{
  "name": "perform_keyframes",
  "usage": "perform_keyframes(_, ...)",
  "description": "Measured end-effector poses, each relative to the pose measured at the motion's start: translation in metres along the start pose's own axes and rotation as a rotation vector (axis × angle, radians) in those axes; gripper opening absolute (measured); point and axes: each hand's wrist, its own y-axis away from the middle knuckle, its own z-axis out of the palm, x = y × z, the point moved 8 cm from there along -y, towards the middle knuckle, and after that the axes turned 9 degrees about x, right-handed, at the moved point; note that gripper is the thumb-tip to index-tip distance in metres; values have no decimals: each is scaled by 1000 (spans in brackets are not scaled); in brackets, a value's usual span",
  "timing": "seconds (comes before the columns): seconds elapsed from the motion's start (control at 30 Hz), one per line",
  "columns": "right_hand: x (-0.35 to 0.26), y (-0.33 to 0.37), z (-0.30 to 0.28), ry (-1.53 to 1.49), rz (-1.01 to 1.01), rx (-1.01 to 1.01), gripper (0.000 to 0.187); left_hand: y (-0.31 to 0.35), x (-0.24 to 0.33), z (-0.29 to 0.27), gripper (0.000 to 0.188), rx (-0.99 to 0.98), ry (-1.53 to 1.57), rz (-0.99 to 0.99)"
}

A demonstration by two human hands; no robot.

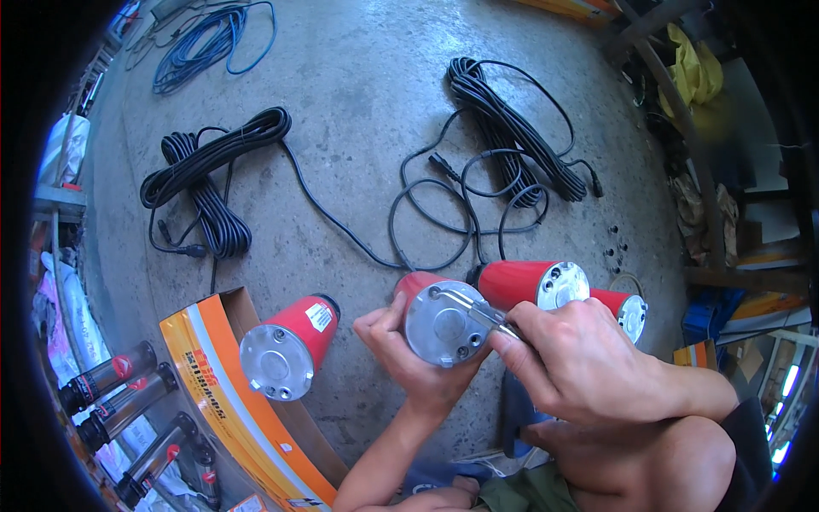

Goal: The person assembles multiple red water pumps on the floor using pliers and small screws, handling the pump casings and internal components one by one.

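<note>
My left hand (401, 350) is wrapped around a red cylinder with a silver metal end face (448, 322), tilted so that this end faces me. In my right hand (580, 358) is a slim metal hand tool (482, 314), its exact kind unclear. The tool's narrow tip reaches the upper edge of the end face, near a small hole. Just right of my work lies a similar red cylinder (516, 283), and another red cylinder (616, 309) is partly hidden behind it. A further red cylinder (311, 328) lies to the left, its silver end toward me.
Two bundles of black cable (213, 166) (503, 128) lie on the concrete floor (358, 102), with loose loops leading to the cylinders. A blue coil (200, 51) is farther off. An orange carton (213, 375) stands at left, beside dark tubular parts (124, 401). Small black pieces (616, 243) lie at right.
</note>
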Motion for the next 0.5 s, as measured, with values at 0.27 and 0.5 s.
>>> perform_keyframes(0.27,-14,0,2,169,-13,2,41,-1,-1,-4,104,20,15,31)
perform_keyframes(0.5,-28,11,10,464,-81,125,37,-2,0,0,102,17,58,71)
